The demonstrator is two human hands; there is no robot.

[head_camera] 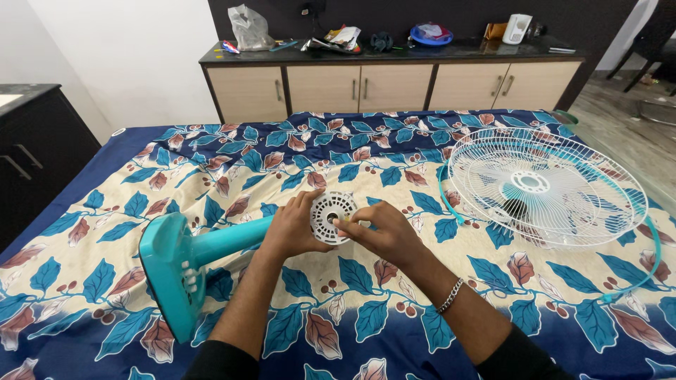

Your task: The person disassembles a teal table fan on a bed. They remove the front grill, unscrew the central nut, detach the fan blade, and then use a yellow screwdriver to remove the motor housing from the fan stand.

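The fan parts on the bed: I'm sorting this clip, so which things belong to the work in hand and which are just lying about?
In hand:
left hand
right hand
white round motor face
teal fan stand
white fan grilles
teal rim ring

Lying about:
plastic bag
blue bowl
white device

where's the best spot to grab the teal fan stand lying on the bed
Grip the teal fan stand by its round pole, coming down from above. It lies flat on the bedsheet, and the pole is slim enough to wrap the fingers around. The base stands on edge and is too broad for one hand. Both hands are busy at the white motor end.
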